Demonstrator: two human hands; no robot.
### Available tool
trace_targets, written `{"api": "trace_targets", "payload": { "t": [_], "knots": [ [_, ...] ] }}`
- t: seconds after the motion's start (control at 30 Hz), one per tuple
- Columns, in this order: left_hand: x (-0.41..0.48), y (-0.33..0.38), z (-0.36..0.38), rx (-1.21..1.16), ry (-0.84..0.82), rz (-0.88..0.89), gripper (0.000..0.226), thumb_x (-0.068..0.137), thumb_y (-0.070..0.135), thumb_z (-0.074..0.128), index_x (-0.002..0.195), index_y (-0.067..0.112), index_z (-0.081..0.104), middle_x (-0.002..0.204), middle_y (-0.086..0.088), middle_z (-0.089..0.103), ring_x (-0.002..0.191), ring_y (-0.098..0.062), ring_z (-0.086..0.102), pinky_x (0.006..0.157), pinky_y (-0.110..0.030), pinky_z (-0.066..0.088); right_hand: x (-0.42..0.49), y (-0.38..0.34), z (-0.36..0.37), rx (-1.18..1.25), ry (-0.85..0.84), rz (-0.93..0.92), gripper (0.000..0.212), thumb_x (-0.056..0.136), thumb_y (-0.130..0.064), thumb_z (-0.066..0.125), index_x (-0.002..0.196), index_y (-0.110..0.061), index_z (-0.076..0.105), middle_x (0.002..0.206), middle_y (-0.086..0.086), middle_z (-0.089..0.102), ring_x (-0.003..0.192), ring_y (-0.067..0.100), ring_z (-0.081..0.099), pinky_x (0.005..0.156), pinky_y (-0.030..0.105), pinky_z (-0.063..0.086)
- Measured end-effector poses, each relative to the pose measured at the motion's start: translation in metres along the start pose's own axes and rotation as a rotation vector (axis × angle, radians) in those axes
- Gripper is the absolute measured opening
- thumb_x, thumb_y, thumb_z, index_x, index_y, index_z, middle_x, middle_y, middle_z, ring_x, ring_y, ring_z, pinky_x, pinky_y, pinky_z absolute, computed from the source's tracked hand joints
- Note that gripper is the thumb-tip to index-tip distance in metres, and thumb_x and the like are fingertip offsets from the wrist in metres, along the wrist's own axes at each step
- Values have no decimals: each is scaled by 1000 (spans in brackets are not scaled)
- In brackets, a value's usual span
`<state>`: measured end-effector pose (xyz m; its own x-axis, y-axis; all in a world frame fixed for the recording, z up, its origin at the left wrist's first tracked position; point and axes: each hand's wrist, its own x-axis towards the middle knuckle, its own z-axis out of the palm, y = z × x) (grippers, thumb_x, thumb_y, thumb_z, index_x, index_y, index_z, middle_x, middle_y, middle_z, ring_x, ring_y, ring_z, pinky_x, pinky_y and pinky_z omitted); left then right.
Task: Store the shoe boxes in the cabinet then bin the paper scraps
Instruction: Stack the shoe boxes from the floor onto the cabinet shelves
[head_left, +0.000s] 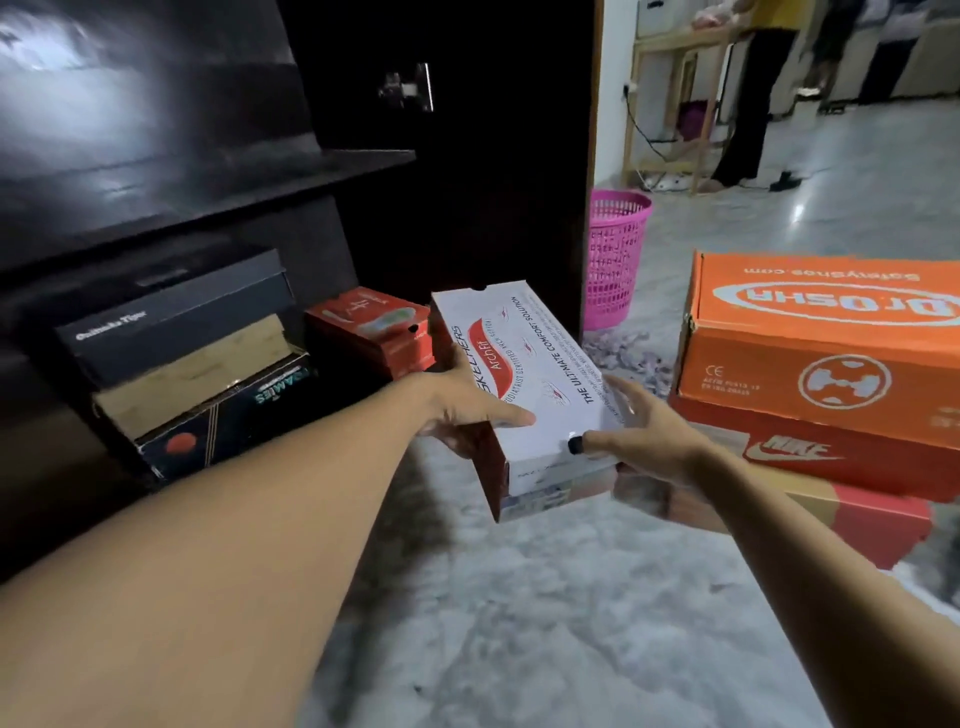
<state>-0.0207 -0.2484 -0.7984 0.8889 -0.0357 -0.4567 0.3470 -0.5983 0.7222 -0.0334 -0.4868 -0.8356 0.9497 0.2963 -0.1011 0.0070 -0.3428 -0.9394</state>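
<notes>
- Beyond and to the left of the left grip (467, 400), the dark cabinet (208, 182) already has boxes in its bottom compartment. A black box (171, 317) lies on a tan box (197, 374) and a dark printed box (228, 421), with a small red box (369, 332) just beside them, nearest that grip.
- To the right of the right grip (644, 431), an orange box (821, 338) sits on a red swoosh box (831, 457), and that on a bottom box (857, 514). All three are on the floor (519, 623), outside the cabinet, so they look left to store.
- Between the grips, the white box (535, 374) appears held off the floor in front of the cabinet opening, not yet inside. The left grip clasps its left edge, thumb on the lid and fingers underneath. The right grip has its fingers spread straight against the right side, thumb at the near corner.
- Beyond the right grip, the pink basket (615, 254) stands by the cabinet's side; what is in it cannot be seen.
- Between the basket and the right grip, paper scraps (628, 358) lie strewn on the floor, so the binning seems not yet begun.
</notes>
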Motion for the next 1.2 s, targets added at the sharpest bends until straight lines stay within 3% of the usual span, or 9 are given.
{"api": "trace_targets", "payload": {
  "t": [0.1, 0.2, 0.33, 0.7, 0.83, 0.93, 1.03, 1.13, 1.2],
  "knots": [
    [14, 1, -27, -81, 50, -7, 102, 70, 39, 84, 150, 18, 23, 92, -5, 72, 63, -15, 72, 58, -32, 59, 38, -27, 4, -57, 15, -13, 98, 77, -15, 84, 156, -22, 25, 120, -1, 65, 63, 1, 68, 63, 28, 58],
    [32, 5, -56, -206, 127, 25, 112, 72, 34, 82, 151, 32, 2, 124, -6, 62, 87, -22, 71, 60, -35, 59, 78, -60, 10, -121, 18, 9, 89, 80, -13, 81, 153, -18, 31, 89, -10, 63, 50, -2, 63, 51, 16, 51],
    [49, 12, -99, -225, 253, 83, 120, 61, 53, 76, 151, 39, -1, 147, 2, 44, 128, -25, 49, 102, -36, 43, 140, -113, 20, -208, -1, 18, 88, 74, -22, 86, 148, -26, 39, 106, -1, 69, 66, 6, 70, 52, 25, 55],
    [94, 7, -148, -588, 462, 102, 58, 89, 21, 65, 139, 26, 36, 118, 4, 60, 97, -16, 59, 67, -28, 49, 252, -167, 47, -339, -150, 54, 79, 78, -24, 78, 146, -28, 40, 108, -1, 62, 95, 20, 66, 85, 48, 60],
    [124, -8, -151, -591, 515, 62, 64, 89, 24, 64, 143, 29, 29, 115, 7, 60, 83, -6, 58, 57, -23, 47, 288, -146, 59, -295, -182, 55, 72, 83, -18, 76, 145, -26, 41, 100, -4, 61, 80, 10, 64, 66, 29, 61],
    [149, -19, -156, -543, 551, 8, 82, 85, 29, 67, 151, 30, 18, 134, -1, 52, 109, -18, 58, 86, -39, 54, 319, -121, 72, -198, -144, 58, 70, 85, -11, 76, 146, -16, 42, 91, -6, 59, 70, 5, 61, 47, 11, 48],
    [171, -29, -165, -470, 550, -16, 87, 84, 34, 70, 153, 31, 18, 145, -2, 44, 127, -25, 49, 106, -46, 43, 349, -99, 84, -217, -72, 8, 70, 80, -14, 80, 142, -15, 48, 102, -2, 64, 71, -1, 59, 49, 9, 47],
    [186, -36, -166, -387, 537, 16, 89, 83, 36, 73, 154, 25, 20, 150, 0, 37, 138, -21, 38, 109, -25, 31, 366, -86, 92, -193, 47, -41, 62, 78, -16, 82, 134, -14, 55, 112, 2, 63, 73, 0, 57, 52, 6, 46],
    [194, -38, -163, -287, 561, 31, 88, 85, 31, 72, 154, 19, 20, 150, -4, 40, 138, -17, 38, 93, -12, 30, 372, -79, 99, -156, 120, -89, 66, 79, -22, 83, 137, -14, 53, 128, 6, 61, 92, 10, 62, 68, 8, 50]
  ]
}}
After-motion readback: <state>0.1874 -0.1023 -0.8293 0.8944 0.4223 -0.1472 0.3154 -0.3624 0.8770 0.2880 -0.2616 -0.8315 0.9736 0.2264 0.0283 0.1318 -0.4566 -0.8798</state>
